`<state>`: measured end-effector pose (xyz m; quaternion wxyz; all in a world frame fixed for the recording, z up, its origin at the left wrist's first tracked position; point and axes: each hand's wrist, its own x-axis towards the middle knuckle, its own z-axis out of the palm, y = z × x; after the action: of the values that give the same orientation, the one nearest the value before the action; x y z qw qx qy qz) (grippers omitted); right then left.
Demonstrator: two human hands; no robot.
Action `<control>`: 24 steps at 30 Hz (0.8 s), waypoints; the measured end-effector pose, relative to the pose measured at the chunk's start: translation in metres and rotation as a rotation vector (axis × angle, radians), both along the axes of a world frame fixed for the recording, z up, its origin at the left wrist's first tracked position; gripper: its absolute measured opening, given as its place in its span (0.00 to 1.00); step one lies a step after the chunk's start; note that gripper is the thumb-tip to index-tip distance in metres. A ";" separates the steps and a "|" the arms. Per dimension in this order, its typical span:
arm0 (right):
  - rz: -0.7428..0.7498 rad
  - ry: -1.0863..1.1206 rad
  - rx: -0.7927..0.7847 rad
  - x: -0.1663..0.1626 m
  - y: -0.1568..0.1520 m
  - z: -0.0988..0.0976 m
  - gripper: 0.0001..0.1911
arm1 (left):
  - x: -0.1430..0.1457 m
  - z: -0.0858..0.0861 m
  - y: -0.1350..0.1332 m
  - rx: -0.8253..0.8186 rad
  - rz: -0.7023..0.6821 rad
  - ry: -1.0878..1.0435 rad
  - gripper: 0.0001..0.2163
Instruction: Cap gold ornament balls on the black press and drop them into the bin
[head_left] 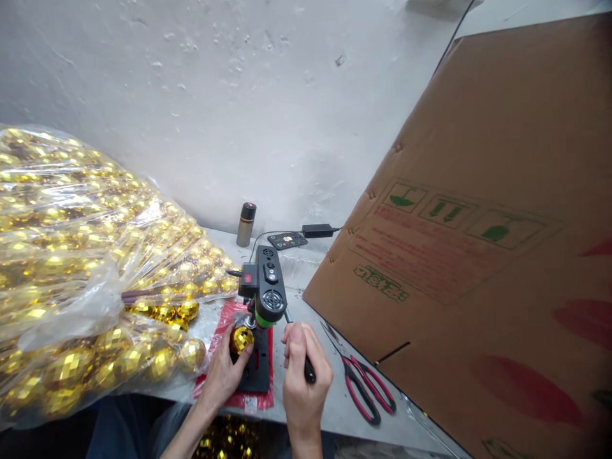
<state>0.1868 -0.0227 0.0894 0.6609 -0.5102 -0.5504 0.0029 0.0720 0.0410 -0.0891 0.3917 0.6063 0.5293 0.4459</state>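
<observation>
My left hand [224, 370] holds a small gold faceted ball [241, 339] against the base of a little black bench drill press [265, 293], right under its head. My right hand [303, 376] is closed round the press's black lever handle [308, 368], to the right of the machine. The press stands on a black base plate [258, 370] over a red sheet [229, 312].
A big clear plastic bag of gold balls [86, 268] fills the left. A large cardboard box [478, 242] leans at right. Red-handled scissors [363, 382] lie beside my right hand. A small metal flask [246, 224], a black remote-like panel [287, 240] and a power adapter [318, 230] sit by the wall.
</observation>
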 end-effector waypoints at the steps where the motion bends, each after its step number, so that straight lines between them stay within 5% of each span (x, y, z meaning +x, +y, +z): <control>1: 0.005 0.003 -0.001 0.000 0.000 -0.001 0.17 | 0.000 -0.001 -0.001 0.025 -0.031 0.032 0.29; 9: 0.034 0.006 0.010 0.001 -0.003 -0.006 0.16 | 0.000 0.000 -0.005 0.257 -0.188 0.098 0.23; 16: 0.049 -0.014 0.015 0.001 -0.007 -0.011 0.15 | 0.002 0.006 0.005 0.189 -0.246 0.201 0.24; 24: 0.036 -0.071 0.104 0.002 -0.005 -0.057 0.15 | 0.000 0.007 0.005 0.162 -0.258 0.264 0.23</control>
<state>0.1892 -0.0280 0.0319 0.6663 -0.4651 -0.5820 -0.0321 0.0721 0.0459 -0.0823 0.3226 0.7519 0.4563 0.3498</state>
